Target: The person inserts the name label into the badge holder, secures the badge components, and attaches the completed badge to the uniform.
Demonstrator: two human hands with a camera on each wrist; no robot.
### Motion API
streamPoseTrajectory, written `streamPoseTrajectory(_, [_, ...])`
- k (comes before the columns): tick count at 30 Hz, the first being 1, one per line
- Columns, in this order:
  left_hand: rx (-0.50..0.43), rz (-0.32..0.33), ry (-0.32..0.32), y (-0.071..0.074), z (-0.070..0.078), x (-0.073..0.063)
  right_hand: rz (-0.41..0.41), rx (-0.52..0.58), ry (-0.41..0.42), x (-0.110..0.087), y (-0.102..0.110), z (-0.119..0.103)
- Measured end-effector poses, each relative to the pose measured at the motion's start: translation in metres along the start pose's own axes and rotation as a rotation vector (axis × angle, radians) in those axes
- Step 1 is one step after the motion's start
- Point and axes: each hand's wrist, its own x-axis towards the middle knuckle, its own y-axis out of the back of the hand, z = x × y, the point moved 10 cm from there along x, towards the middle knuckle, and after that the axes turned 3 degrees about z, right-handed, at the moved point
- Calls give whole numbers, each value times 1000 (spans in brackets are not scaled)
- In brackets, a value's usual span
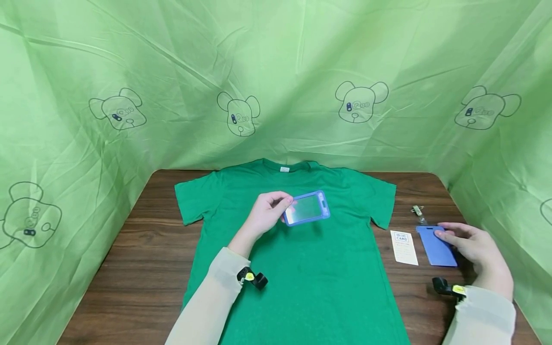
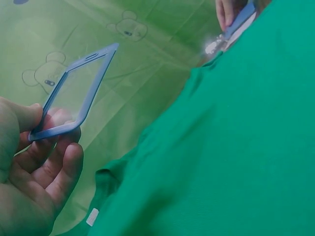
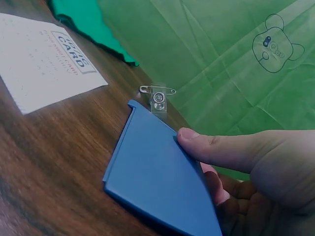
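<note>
- From my remote seat, I saw the person's left hand clamped on a blue frame with a clear window, thumb on one side and fingers behind, at the short end opposite its slot.
- I had that frame raised over the chest of a green T-shirt, tilted, its slotted end pointing toward the right.
- The right hand was clamped on a flat blue panel; my right wrist view showed the thumb on its upper face near one edge and the other fingers curled past that edge.
- The panel sat at the table's right side; I could not tell whether it touched the wood along its whole underside.
- Just beyond its far edge I saw a clip with a safety pin and a clear strap.
- A white card printed "CARD" lay flat between the shirt and the panel, apart from both hands.
- The shirt was spread on the brown wooden table, collar away from the person, a small white label at the neck.
- Behind everything hung a green curtain with outlined bear faces.
</note>
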Motion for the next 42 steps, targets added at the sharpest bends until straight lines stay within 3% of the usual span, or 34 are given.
streamPoseTrajectory(23, [-16, 8, 2, 0, -1, 0, 21, -29, 112, 0, 0, -10])
streamPoseTrajectory(32, [-12, 6, 0, -1, -1, -1, 7, 76, 122, -2, -1, -12])
streamPoseTrajectory(36, [-6, 1, -3, -2, 0, -1, -7, 87, 158, -7, -1, -25])
streamPoseTrajectory(42, [-2, -1, -15, -4, 1, 0, -41, -3, 209, -17, 2, -64])
